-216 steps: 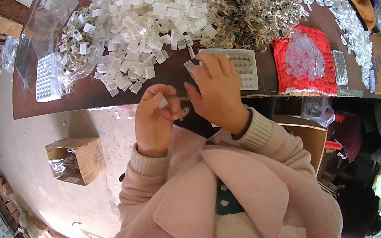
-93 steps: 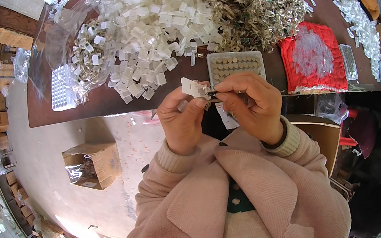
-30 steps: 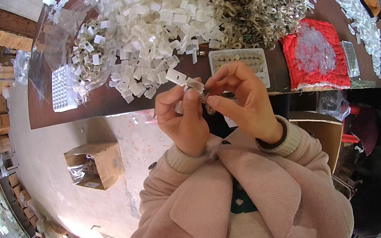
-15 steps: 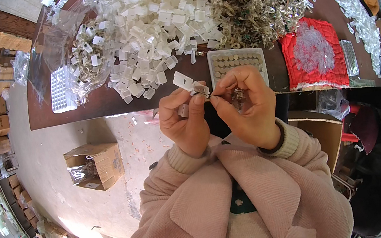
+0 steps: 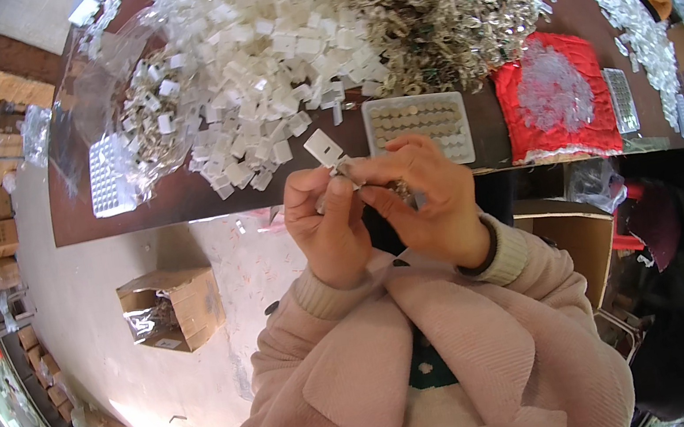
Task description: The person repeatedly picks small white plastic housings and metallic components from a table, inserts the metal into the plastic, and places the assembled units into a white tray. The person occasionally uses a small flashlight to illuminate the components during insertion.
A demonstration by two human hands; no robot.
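Observation:
In front of my chest, at the table's near edge, both hands work close together. My left hand (image 5: 329, 232) is closed, pinching a small white plastic casing (image 5: 322, 147) with a dark slot; its flat end sticks up above the fingertips. My right hand (image 5: 429, 200) is closed too, thumb and forefinger meeting the casing's lower end. Small shiny clear-and-metal pieces (image 5: 400, 190) show inside the curl of its fingers. What the right fingertips grip at the casing is too small to make out. Just beyond that hand stands a clear plastic tray (image 5: 414, 100) with rows of round button-like discs.
Across the brown table (image 5: 180, 205) lie a heap of white plastic casings (image 5: 272, 55), a heap of shiny metal-and-clear parts (image 5: 444, 9) and a red cloth (image 5: 516, 128) with clear bits (image 5: 555, 90). A white gridded tray (image 5: 109, 174) is at left. An open cardboard box (image 5: 196, 308) stands on the floor.
Both hands have shifted slightly left, and my right fingers have closed in against the casing's lower end. The table appears slightly shifted in view.

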